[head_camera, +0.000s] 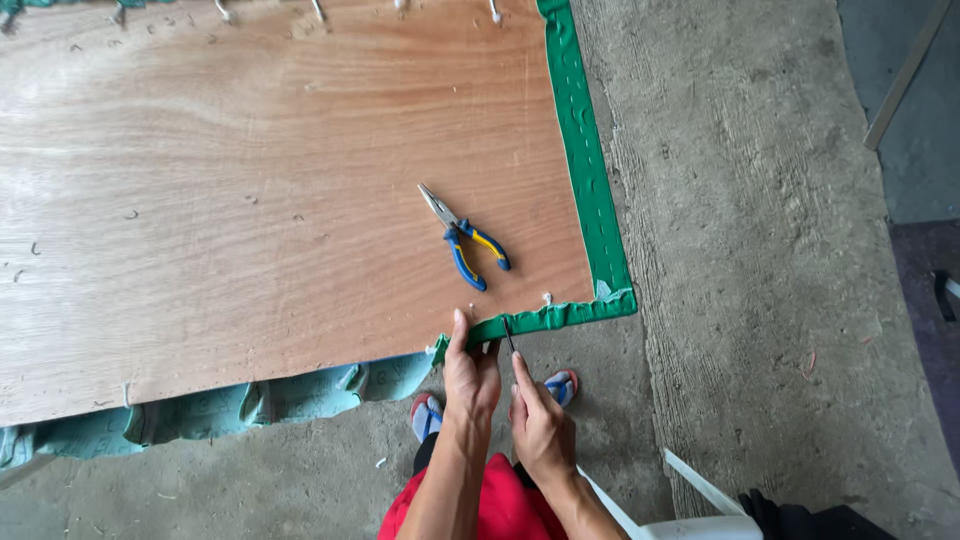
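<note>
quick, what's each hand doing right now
Left hand: pressing the green fabric edge on the board.
Right hand: closed on a thin dark tool.

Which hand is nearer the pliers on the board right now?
Left. The left hand presses the green fabric edge just below the pliers. The right hand, holding a thin dark tool, sits lower and farther out.

There is one big wooden board (270, 190) on the floor. One strip of green cloth (585, 180) runs along its right and near edges. One pair of pliers (465, 240) lies on the board. There are two hands, a left hand (470, 375) and a right hand (540, 425). The right hand holds one thin dark tool (509, 336). Two sandals (562, 386) show near the hands.
</note>
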